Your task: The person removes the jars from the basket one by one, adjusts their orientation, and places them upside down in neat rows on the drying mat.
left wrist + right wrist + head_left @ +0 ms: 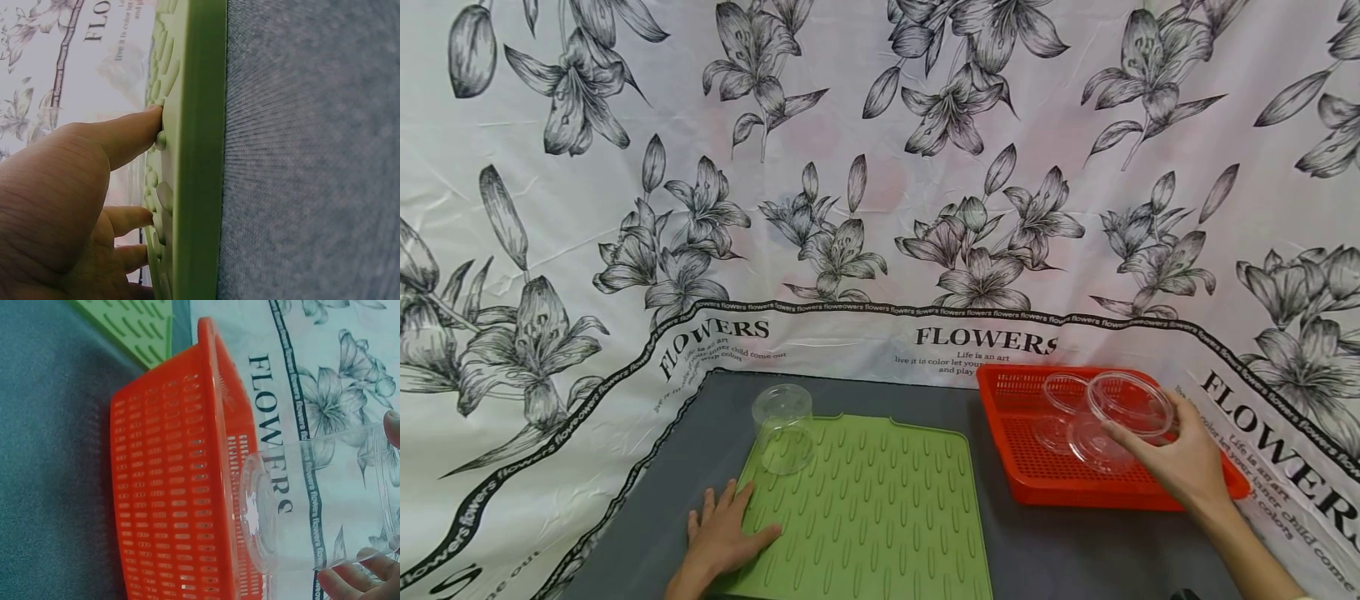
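Note:
A clear plastic cup (1105, 442) is in my right hand (1187, 458), gripped near its upper rim, above the red basket (1017, 492). The right wrist view shows the cup's round base close by the basket's rim, with fingertips (340, 582) along its side. A second clear cup (1054, 417) is inside the basket, partly overlapped by the held one. My left hand (722, 529) rests with spread fingers on the near left edge of the green ridged mat (880, 517). Another clear cup (784, 429) stands upright at the mat's far left corner.
The mat and basket lie on a dark grey tabletop (1037, 550). Behind and at both sides hangs a white flower-printed cloth (850, 350), close to the basket's back and right sides.

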### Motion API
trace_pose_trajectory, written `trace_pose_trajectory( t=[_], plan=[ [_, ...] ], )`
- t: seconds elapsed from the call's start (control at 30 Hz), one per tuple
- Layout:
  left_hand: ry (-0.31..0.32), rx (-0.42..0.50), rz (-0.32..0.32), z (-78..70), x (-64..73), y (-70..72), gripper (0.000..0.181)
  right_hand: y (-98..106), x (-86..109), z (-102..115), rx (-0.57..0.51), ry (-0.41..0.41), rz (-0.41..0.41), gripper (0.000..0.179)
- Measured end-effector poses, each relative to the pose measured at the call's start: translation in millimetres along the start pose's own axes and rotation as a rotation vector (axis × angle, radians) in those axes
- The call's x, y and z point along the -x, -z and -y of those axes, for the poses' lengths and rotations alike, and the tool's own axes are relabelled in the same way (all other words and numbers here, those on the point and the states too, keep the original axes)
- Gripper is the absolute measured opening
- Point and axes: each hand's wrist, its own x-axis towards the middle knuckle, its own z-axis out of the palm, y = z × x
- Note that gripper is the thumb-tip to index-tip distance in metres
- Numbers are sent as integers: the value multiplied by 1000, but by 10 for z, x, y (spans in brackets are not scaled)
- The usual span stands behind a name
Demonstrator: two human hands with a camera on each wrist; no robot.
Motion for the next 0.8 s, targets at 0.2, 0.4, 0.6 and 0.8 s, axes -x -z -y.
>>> trace_pose_trajectory(
  t=[0.2,0.4,0.6,0.8],
  plan=[
    [12,0,5,-4,-3,5,102,19,29,94,-18,54,11,100],
    [2,1,-4,-2,-10,6,101,26,70,192,-26,53,41,100],
    [1,-7,-4,-2,-15,-2,101,25,113,290,-8,52,73,96],
    [8,-15,1,-12,-7,4,103,12,158,343,-8,78,85,93]
  ],
)
